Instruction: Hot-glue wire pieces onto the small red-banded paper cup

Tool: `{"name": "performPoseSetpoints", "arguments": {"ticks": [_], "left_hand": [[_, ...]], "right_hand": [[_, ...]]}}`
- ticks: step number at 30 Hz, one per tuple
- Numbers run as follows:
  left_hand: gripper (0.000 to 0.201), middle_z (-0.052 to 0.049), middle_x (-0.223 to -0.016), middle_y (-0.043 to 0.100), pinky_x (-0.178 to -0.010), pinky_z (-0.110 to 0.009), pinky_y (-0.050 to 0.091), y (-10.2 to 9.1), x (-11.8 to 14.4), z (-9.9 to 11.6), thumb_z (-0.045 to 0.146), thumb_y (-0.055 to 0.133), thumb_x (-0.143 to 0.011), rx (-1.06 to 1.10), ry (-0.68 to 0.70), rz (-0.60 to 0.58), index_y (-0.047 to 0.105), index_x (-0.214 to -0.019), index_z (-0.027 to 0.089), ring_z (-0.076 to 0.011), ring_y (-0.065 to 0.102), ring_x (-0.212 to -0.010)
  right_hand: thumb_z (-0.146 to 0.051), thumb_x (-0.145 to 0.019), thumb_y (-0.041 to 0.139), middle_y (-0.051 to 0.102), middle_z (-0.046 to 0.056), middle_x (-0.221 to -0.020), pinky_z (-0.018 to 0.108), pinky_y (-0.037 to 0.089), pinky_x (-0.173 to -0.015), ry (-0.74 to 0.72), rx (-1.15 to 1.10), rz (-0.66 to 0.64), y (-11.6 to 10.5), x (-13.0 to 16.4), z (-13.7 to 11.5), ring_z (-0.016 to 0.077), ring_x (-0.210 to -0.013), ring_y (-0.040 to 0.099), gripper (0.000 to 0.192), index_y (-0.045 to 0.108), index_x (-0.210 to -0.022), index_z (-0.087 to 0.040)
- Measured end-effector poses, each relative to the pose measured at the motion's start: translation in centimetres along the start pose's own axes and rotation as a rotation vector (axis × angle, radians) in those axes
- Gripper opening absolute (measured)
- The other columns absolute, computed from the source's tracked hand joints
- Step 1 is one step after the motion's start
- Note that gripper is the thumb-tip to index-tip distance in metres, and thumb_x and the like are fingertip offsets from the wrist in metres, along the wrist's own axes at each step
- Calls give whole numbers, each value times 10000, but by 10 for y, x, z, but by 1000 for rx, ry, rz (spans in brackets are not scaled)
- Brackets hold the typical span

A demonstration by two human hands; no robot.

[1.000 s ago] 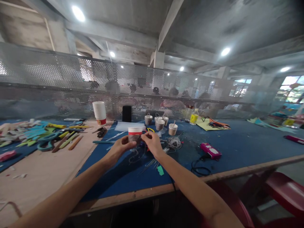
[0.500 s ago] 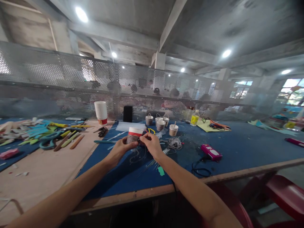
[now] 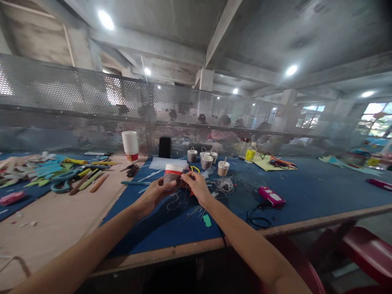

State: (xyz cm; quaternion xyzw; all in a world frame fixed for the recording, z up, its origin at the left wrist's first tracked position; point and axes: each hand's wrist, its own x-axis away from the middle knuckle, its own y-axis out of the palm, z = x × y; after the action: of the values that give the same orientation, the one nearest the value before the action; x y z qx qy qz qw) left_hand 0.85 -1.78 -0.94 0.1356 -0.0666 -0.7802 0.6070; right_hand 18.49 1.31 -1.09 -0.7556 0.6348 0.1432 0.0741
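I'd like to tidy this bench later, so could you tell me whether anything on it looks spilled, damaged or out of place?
Nothing looks spilled or broken. The paper cup stays upright between the left hand and right hand. Loose wire lies tangled beside them, and the pink tool has its black cord trailing near the table edge.

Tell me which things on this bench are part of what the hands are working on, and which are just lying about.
In hand:
left hand
right hand
paper cup, held between both
tangle of thin wire under the hands

Lying about:
stack of white cups
small finished cups
pink device
scissors and sticks
black phone
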Motion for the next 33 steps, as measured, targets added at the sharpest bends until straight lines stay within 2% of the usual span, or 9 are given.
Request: {"name": "performPoseSetpoints", "arguments": {"ticks": [5,8,15,21,25,27,29,31,33], "left_hand": [[434,-167,-1244,731,-954,-404,514,-4,1,2,353,748,-844,50,-61,-73,702,-1227,154,-317,673,-1154],[387,-161,-1190,753,-911,-380,527,-5,0,3,374,690,-875,102,-84,-87,723,-1187,147,-298,694,-1093],[294,-95,-1131,756,-862,-341,551,-7,-3,4,287,772,-823,170,-27,-2,712,-1096,193,-237,715,-1009],[230,-78,-997,766,-772,-273,576,-11,-3,9,234,763,-839,258,-11,71,696,-1046,162,-195,732,-882],[123,-65,-827,756,-627,-217,564,-16,-3,14,217,757,-841,308,-66,122,686,-919,153,-163,725,-720],[104,-44,-744,729,-574,-196,549,-18,-2,16,205,762,-837,328,-94,159,676,-867,155,-137,696,-635],[119,-24,-698,704,-521,-178,527,-19,-2,18,197,780,-822,343,-108,185,667,-835,161,-122,674,-593],[134,-13,-682,688,-470,-164,501,-19,-1,20,198,797,-806,348,-109,178,674,-845,167,-112,649,-563],[145,-8,-672,675,-443,-155,485,-18,0,22,194,805,-795,351,-104,153,684,-872,170,-101,621,-538]], "right_hand": [[-437,-839,668,738,31,-861,351,557,-851,-87,88,-24,-1,-1,3,221,-846,705,226,711,-833,-216],[-424,-858,653,744,30,-869,331,556,-822,-118,142,-30,-2,-1,4,210,-834,700,219,709,-850,-213],[-384,-926,604,730,28,-885,297,521,-802,-284,476,-42,2,16,-12,195,-823,683,188,684,-914,-214],[-356,-991,561,723,54,-1037,271,470,-837,-497,900,-211,7,31,-7,195,-951,678,188,690,-1050,-232],[-424,-1020,523,715,58,-1025,263,459,-828,-556,1006,-271,8,33,-8,189,-957,670,268,707,-1005,-229],[-444,-1032,493,712,65,-1016,263,457,-821,-539,1043,-215,4,30,-13,189,-963,667,311,709,-991,-225],[-428,-1026,502,715,80,-1022,276,458,-807,-455,1113,-96,-6,24,-20,202,-960,674,296,704,-988,-216],[-415,-992,556,732,95,-1003,304,463,-774,-286,1225,-31,-21,17,-26,232,-908,694,251,696,-977,-207],[-491,-950,595,747,114,-895,333,466,-749,-81,1354,-95,-36,11,-30,278,-865,711,322,700,-860,-200]]}}
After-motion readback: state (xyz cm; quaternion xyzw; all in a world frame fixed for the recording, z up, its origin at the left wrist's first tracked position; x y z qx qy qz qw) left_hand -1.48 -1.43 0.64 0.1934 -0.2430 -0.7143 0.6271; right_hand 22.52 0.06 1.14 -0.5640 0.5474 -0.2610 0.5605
